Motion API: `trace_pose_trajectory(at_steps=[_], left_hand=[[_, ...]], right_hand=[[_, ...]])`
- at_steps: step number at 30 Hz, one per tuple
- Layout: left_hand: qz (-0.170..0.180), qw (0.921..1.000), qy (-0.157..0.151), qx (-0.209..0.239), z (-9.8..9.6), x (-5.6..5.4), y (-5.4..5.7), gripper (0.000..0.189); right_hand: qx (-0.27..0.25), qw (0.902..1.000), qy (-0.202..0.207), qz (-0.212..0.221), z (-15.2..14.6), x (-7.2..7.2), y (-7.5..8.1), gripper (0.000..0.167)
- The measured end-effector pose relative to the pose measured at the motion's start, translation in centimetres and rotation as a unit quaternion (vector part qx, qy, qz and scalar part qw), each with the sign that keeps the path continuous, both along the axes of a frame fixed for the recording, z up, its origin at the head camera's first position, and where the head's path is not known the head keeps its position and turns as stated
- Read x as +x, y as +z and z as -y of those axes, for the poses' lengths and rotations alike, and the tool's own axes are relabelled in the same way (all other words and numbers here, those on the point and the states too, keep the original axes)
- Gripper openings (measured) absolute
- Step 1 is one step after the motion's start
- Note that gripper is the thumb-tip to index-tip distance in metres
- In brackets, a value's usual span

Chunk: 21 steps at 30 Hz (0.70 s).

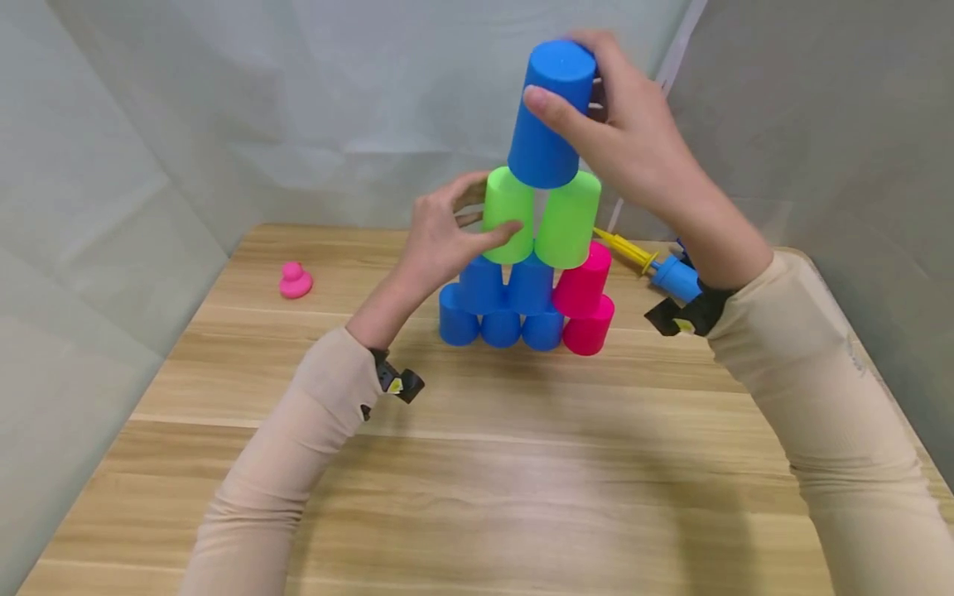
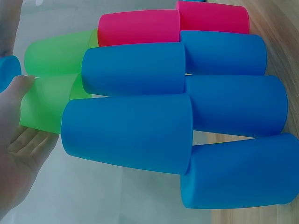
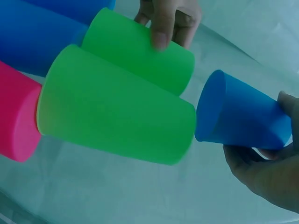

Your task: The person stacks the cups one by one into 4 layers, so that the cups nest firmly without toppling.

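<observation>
Upside-down plastic cups stand stacked as a pyramid. My right hand (image 1: 633, 124) grips a blue cup (image 1: 553, 116), mouth down, thumb in front and fingers behind. That cup's rim is right at the tops of two green cups in the head view; the right wrist view shows it close to the right green cup (image 3: 117, 109). My left hand (image 1: 445, 236) holds the left green cup (image 1: 508, 211) between thumb and fingers. Below are blue cups (image 2: 128, 133) and a pink cup (image 1: 584, 281), over a bottom row of blue cups (image 1: 501, 328) and another pink cup (image 1: 589, 327).
A pink toy duck (image 1: 296, 281) sits at the left rear of the wooden table (image 1: 484, 497). Behind my right forearm lies a blue and yellow pump-like toy (image 1: 674, 277). Pale sheeting (image 1: 335, 99) hangs behind the table.
</observation>
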<state>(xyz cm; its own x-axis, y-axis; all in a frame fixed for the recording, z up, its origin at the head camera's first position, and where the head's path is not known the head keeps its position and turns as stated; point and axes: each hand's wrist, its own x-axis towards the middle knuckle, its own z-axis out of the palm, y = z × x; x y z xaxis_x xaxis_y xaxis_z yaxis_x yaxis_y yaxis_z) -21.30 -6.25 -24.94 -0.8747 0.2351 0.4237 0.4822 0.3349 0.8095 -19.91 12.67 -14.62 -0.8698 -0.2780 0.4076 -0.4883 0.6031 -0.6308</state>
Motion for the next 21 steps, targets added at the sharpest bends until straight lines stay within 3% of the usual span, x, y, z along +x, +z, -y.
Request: trace_pose_trajectory(at_steps=[5, 13, 17, 21], left_hand=[[-0.007, 0.9999, -0.006, 0.007, 0.2, -1.0, -1.0, 0.060], [-0.020, 0.9998, -0.005, 0.001, 0.3, -0.8, -1.0, 0.059], [-0.052, 0.9986, -0.008, -0.009, 0.4, -1.2, -1.5, 0.058], [-0.101, 0.9936, 0.008, -0.050, 0.4, -1.2, -1.7, 0.062]], right_hand=[[0.019, 0.9996, -0.002, 0.023, 0.3, -0.8, -0.3, 0.061], [0.029, 0.9986, -0.011, 0.043, 0.0, -1.3, -0.8, 0.062], [0.024, 0.9984, -0.009, 0.051, -0.2, -1.6, -1.0, 0.062], [0.019, 0.9981, 0.002, 0.058, -0.4, -1.9, -1.3, 0.066]])
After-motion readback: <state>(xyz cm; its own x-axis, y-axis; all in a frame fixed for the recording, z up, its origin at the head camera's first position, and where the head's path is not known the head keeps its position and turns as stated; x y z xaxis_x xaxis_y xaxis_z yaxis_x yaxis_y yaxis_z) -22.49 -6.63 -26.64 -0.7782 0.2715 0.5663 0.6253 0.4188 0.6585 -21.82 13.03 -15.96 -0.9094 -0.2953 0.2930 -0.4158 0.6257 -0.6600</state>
